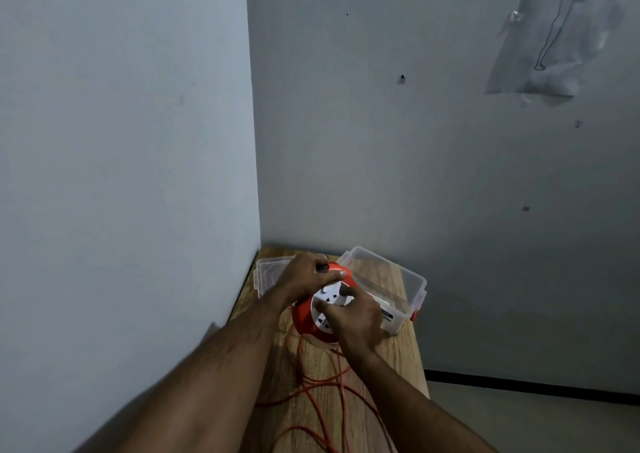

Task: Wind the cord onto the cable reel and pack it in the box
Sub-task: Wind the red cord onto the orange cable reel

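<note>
An orange cable reel [304, 317] with a white socket face [331, 299] is held above the wooden table [398, 359]. My left hand [304, 279] grips its top edge and dark handle. My right hand [356, 317] rests on the white face, its fingers curled on the face's centre. Loose orange cord [322, 393] runs from under the reel across the table toward me in several loops. A clear plastic box [398, 279] with red latches stands open behind the reel on the right.
The box's clear lid [266, 272] lies flat at the back left by the wall. The table sits in a corner between two grey walls. Its right edge drops to the floor [536, 418].
</note>
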`<action>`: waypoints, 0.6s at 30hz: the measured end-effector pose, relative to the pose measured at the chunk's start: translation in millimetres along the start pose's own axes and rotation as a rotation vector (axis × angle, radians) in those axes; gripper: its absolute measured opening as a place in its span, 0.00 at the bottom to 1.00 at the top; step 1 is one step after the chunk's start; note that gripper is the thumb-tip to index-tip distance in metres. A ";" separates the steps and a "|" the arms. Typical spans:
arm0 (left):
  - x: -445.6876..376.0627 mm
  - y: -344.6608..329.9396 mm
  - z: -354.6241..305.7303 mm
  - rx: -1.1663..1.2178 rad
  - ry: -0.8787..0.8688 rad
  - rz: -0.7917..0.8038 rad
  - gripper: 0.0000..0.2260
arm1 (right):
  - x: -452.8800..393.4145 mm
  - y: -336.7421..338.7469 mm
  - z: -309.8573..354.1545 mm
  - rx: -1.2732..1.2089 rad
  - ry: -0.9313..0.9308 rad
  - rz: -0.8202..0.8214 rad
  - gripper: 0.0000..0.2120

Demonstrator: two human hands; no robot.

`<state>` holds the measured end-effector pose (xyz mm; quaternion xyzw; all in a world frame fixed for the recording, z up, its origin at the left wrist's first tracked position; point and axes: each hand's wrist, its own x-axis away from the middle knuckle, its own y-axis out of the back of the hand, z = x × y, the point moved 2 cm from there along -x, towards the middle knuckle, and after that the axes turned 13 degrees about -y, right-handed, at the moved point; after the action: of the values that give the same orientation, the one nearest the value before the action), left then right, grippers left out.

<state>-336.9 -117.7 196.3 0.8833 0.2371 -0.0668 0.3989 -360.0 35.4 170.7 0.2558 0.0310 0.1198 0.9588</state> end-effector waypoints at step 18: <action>3.1 4.8 3.0 0.085 0.012 -0.032 0.17 | 3.2 6.9 -3.6 0.147 0.499 -0.014 0.16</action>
<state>-331.7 -121.4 196.5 0.8960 0.2508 -0.0779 0.3582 -358.9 43.7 171.0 0.2871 0.2768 0.1701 0.9011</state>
